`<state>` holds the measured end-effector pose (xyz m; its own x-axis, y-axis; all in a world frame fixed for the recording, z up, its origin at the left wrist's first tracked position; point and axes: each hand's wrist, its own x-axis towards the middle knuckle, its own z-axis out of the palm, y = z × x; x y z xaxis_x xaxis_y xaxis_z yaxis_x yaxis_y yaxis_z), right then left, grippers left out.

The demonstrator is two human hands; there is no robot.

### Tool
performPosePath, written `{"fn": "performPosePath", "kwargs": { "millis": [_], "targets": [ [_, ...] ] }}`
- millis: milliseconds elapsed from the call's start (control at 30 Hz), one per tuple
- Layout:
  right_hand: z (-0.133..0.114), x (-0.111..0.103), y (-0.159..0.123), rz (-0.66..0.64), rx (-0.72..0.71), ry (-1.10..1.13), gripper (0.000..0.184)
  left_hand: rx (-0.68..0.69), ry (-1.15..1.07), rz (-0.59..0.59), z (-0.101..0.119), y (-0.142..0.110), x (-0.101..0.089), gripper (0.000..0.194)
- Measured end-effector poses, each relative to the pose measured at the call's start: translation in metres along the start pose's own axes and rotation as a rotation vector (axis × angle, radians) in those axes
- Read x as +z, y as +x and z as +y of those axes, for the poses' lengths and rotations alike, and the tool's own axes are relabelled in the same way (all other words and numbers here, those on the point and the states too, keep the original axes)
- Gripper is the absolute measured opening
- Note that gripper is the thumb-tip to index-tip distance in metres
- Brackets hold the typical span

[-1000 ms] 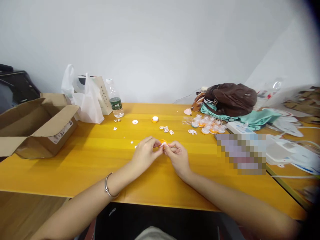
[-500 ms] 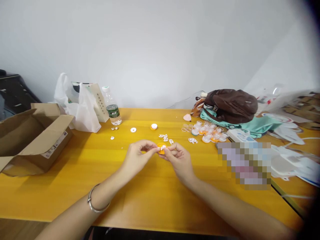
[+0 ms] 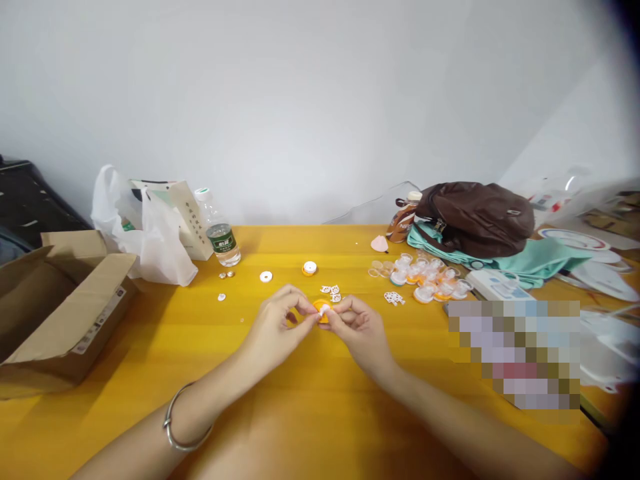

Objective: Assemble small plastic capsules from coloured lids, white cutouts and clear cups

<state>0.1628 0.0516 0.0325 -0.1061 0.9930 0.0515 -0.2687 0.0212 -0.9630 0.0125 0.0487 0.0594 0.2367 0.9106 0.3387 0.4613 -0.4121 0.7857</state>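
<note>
Between my two hands is a small round orange plastic piece [image 3: 323, 307] with something white at its middle. My left hand [image 3: 283, 320] pinches its left edge between thumb and fingers. The thumb and fingers of my right hand [image 3: 361, 328] close on the right side, over the white part. Fingertips hide much of the piece. Just beyond lie several white openwork pieces [image 3: 335, 291]. A white disc on an orange base [image 3: 309, 268] sits farther back, with a flat white ring [image 3: 266, 276] to its left.
An open cardboard box [image 3: 65, 313], a white plastic bag [image 3: 150, 233] and a water bottle [image 3: 220, 233] stand left. To the right are several clear and orange round pieces [image 3: 430, 277], a brown bag [image 3: 475, 217] on teal cloth [image 3: 540, 260], a drink bottle [image 3: 403, 219] and another openwork cluster [image 3: 395, 298].
The camera view has tilted up and shifted slightly. Both hands stay closed on the orange piece, with only small finger movements.
</note>
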Motion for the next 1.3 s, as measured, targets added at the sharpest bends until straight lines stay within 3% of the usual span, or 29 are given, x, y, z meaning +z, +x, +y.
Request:
{"fn": "performPosePath", "kwargs": {
  "millis": [333, 533, 767, 933, 1000, 1067, 1200, 1300],
  "targets": [
    [0.011, -0.005, 0.007, -0.067, 0.091, 0.04, 0.024, -0.108, -0.15, -0.077, -0.021, 0.003, 0.003, 0.011],
    [0.004, -0.011, 0.013, -0.161, 0.218, 0.083, 0.023, -0.273, -0.422, -0.12, -0.026, 0.004, 0.007, 0.018],
    [-0.006, -0.015, 0.011, -0.313, 0.311, 0.047, 0.028, -0.344, -0.554, -0.039, -0.022, -0.009, 0.011, 0.017],
    [0.0, -0.018, 0.004, -0.353, 0.362, -0.004, 0.024, -0.352, -0.495, -0.033, -0.026, -0.026, 0.02, 0.014],
    [0.006, -0.022, 0.002, -0.351, 0.397, -0.028, 0.023, -0.306, -0.408, -0.056, -0.029, -0.029, 0.022, 0.015],
    [0.012, -0.028, 0.0, -0.336, 0.424, -0.045, 0.026, -0.169, -0.286, -0.091, -0.032, -0.029, 0.022, 0.02],
    [0.024, -0.04, -0.006, -0.349, 0.439, -0.077, 0.033, 0.178, -0.038, -0.301, -0.032, -0.026, 0.017, 0.027],
    [0.03, -0.043, -0.012, -0.359, 0.459, -0.106, 0.034, 0.26, 0.076, -0.4, -0.033, -0.026, 0.016, 0.029]
  ]
}}
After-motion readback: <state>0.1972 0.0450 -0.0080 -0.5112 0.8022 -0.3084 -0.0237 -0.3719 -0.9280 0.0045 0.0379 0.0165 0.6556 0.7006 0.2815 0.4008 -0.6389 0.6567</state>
